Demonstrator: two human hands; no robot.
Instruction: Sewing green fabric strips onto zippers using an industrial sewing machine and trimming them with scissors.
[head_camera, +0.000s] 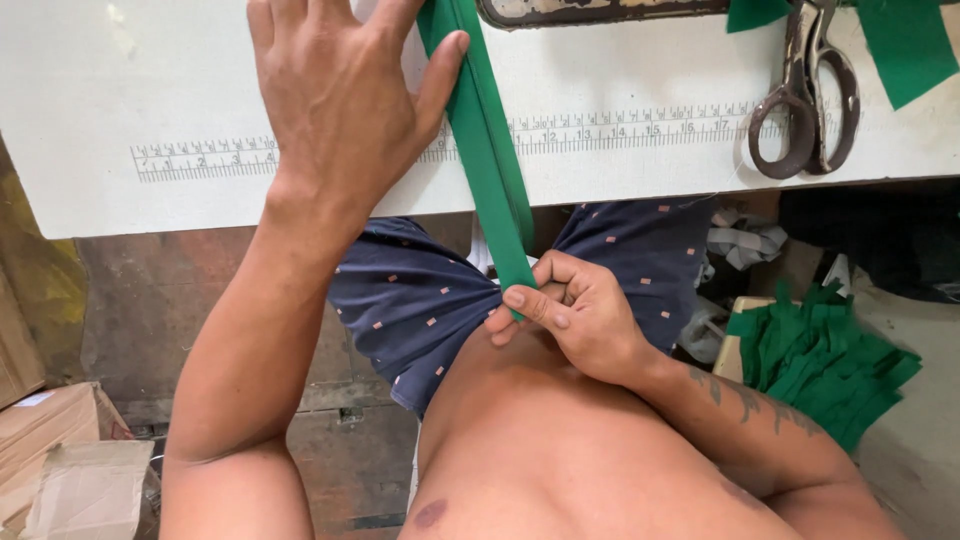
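fingers: right hand (572, 318) pinches the near end of the green strip (490, 150); left hand (335, 95) lies flat, spread, thumb against its far part
table (90, 100): white, far side
strip axis: near-to-far, taut
scissors (808, 95): far right

Two hands are in view: the left hand (335, 95) at eleven o'clock and the right hand (570, 310) near the centre, both on one folded green fabric strip (490, 150). One pair of scissors (808, 90) lies at two o'clock beside two green fabric scraps (905, 45). One pile of green fabric pieces (820, 355) sits at four o'clock, and two cardboard boxes (70, 470) at eight o'clock.
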